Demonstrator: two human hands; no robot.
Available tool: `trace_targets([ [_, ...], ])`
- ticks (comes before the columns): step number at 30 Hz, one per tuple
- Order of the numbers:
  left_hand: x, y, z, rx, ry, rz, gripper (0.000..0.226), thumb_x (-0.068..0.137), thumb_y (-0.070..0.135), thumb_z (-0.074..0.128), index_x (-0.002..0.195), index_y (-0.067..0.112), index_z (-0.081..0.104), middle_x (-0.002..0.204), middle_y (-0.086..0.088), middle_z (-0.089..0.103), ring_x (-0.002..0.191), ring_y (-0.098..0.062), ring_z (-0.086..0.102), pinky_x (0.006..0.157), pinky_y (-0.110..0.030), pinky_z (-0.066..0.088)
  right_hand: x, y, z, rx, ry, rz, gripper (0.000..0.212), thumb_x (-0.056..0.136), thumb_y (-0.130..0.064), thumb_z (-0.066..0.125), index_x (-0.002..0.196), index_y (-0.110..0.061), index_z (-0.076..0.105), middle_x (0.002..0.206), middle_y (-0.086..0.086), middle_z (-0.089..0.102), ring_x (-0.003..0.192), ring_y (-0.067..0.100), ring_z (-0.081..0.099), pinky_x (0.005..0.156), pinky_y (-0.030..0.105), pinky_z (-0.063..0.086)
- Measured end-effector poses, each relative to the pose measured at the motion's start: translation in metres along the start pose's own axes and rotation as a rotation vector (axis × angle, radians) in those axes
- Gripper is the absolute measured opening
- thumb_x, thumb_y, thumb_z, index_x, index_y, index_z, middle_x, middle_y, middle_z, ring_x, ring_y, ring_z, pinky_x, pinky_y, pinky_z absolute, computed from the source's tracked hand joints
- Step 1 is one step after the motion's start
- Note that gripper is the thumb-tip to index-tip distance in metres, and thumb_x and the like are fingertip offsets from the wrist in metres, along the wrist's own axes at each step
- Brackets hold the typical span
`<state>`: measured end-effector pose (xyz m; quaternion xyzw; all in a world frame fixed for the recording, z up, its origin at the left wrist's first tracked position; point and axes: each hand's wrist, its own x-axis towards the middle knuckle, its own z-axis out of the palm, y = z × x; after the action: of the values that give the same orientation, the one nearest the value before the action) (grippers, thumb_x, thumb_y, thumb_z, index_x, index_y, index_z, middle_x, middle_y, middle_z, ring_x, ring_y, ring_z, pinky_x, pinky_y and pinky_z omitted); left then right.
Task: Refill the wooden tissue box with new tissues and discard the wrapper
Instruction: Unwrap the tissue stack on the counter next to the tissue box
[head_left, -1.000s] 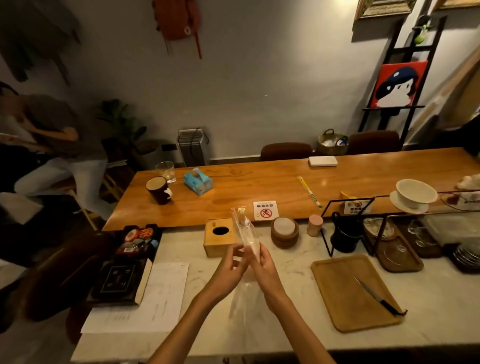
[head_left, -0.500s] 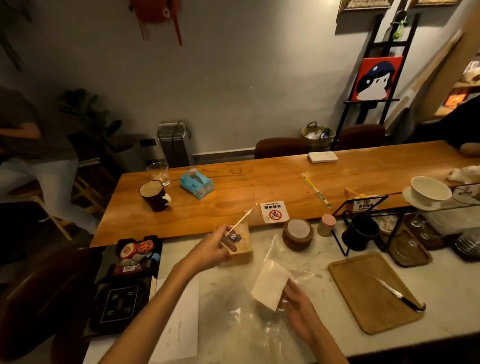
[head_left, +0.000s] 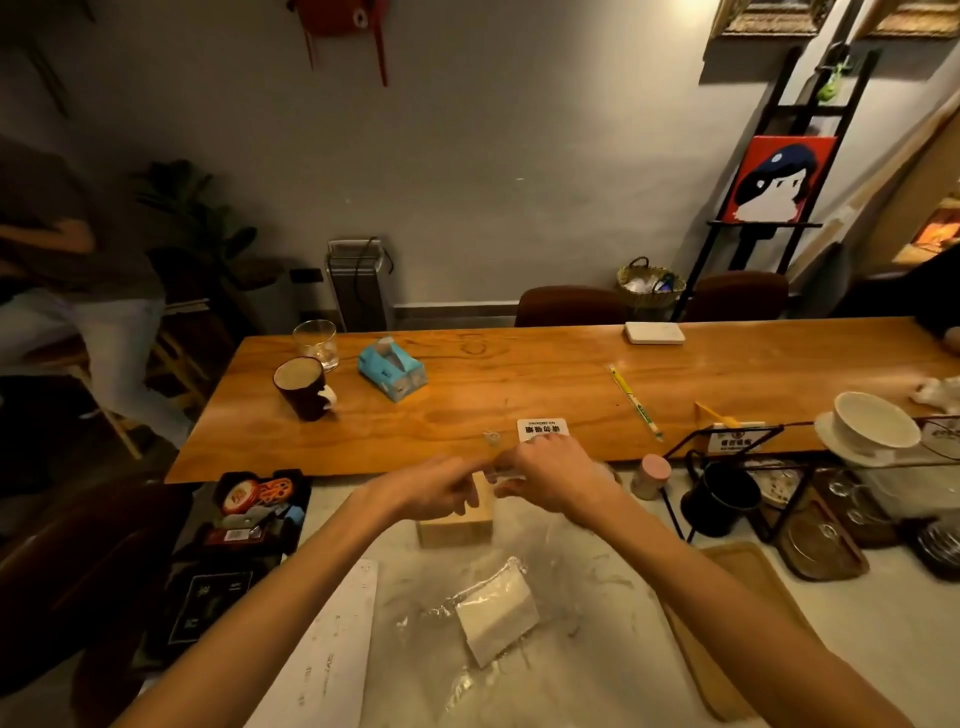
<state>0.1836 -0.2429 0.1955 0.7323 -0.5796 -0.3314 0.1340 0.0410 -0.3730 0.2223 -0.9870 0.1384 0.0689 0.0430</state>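
Both hands meeting over the wooden tissue box (head_left: 456, 525) on the white counter (head_left: 613, 649).

Left hand (head_left: 423, 488) is reaching across the top of the box, fingers loosely extended and partly curled, tips blurred; whether they are pinching anything cannot be told. Right hand (head_left: 553, 475) is hovering just beside it, thumb and forefinger narrowed together on something thin and clear, too blurred to name. The two sets of fingertips are nearly touching. The tissue pack (head_left: 496, 616) is lying nearer the person on the counter, in its crinkled clear wrapper (head_left: 441, 613), apart from both hands. A wooden tray (head_left: 727, 670) is sitting under the right forearm.
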Motion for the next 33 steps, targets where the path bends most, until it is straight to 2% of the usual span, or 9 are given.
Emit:
trace_targets([
  [3,-0.009,-0.006,-0.011,0.046,0.088,0.000,0.016,0.096,0.017,0.058,0.111,0.019,0.063,0.103,-0.001,0.069,0.083,-0.010,0.069,0.072,-0.032,0.060,0.003,0.006,-0.007,-0.066,0.015,-0.067,0.021,0.095,-0.034,0.057,0.111,-0.027,0.069,0.112,0.000,0.070,0.103,0.020,0.064,0.085,0.036,0.051],
  [6,-0.027,-0.015,-0.018,0.050,0.149,-0.020,0.017,0.096,0.019,0.056,0.108,0.013,0.067,0.100,-0.002,0.070,0.084,-0.008,0.069,0.072,-0.025,0.058,-0.002,0.021,-0.009,-0.019,0.053,-0.125,0.022,0.095,-0.037,0.057,0.111,-0.028,0.069,0.111,-0.006,0.071,0.101,0.015,0.064,0.076,0.026,0.045],
  [8,-0.038,-0.019,-0.020,0.000,0.173,-0.013,0.019,0.096,0.019,0.056,0.109,0.012,0.067,0.100,-0.002,0.071,0.085,-0.007,0.069,0.075,-0.026,0.059,-0.004,0.031,-0.011,0.027,0.084,-0.141,0.022,0.094,-0.041,0.057,0.111,-0.032,0.069,0.112,-0.011,0.071,0.102,0.013,0.063,0.071,0.023,0.036],
  [12,-0.050,-0.027,-0.025,-0.092,0.202,-0.031,0.020,0.095,0.017,0.057,0.111,0.013,0.068,0.101,0.000,0.072,0.085,-0.006,0.070,0.079,-0.030,0.060,-0.005,0.049,-0.012,0.041,0.022,-0.121,0.023,0.092,-0.040,0.060,0.111,-0.032,0.070,0.112,-0.012,0.070,0.104,0.011,0.063,0.072,0.022,0.036],
  [15,-0.061,-0.035,-0.030,-0.177,0.254,-0.048,0.018,0.092,0.017,0.061,0.108,0.018,0.070,0.097,0.004,0.074,0.085,-0.006,0.071,0.079,-0.031,0.060,-0.014,0.062,-0.013,0.152,-0.006,-0.095,0.020,0.090,-0.039,0.064,0.107,-0.033,0.073,0.109,-0.013,0.071,0.101,0.008,0.064,0.077,0.022,0.047],
  [20,-0.070,-0.030,-0.036,-0.237,0.273,-0.040,0.020,0.090,0.014,0.062,0.098,0.031,0.069,0.092,0.007,0.074,0.084,-0.007,0.072,0.078,-0.030,0.061,-0.026,0.084,-0.018,0.275,-0.035,-0.014,0.020,0.086,-0.040,0.068,0.104,-0.034,0.074,0.108,-0.015,0.073,0.096,0.003,0.064,0.086,0.034,0.056],
  [24,-0.084,-0.026,-0.042,-0.289,0.331,0.004,0.020,0.088,0.012,0.063,0.103,0.021,0.072,0.090,0.007,0.076,0.084,-0.007,0.073,0.074,-0.020,0.058,-0.045,0.094,-0.025,0.383,0.023,-0.007,0.020,0.084,-0.038,0.068,0.102,-0.032,0.075,0.097,-0.016,0.075,0.086,-0.002,0.068,0.079,0.028,0.058],
  [28,-0.076,-0.038,-0.028,-0.291,0.277,-0.007,0.022,0.088,0.011,0.063,0.101,0.028,0.069,0.091,0.006,0.076,0.082,-0.008,0.074,0.076,-0.029,0.061,-0.046,0.092,-0.010,0.393,-0.054,0.022,0.019,0.085,-0.037,0.069,0.103,-0.032,0.075,0.096,-0.017,0.074,0.086,-0.004,0.065,0.081,0.032,0.058],
  [33,-0.063,-0.055,-0.023,-0.522,0.333,-0.013,0.027,0.085,0.012,0.066,0.112,0.015,0.069,0.099,0.000,0.077,0.090,-0.016,0.073,0.079,-0.028,0.060,-0.040,0.098,-0.007,0.461,-0.048,0.099,0.016,0.088,-0.033,0.067,0.102,-0.030,0.075,0.095,-0.016,0.074,0.085,-0.005,0.066,0.079,0.021,0.056],
])
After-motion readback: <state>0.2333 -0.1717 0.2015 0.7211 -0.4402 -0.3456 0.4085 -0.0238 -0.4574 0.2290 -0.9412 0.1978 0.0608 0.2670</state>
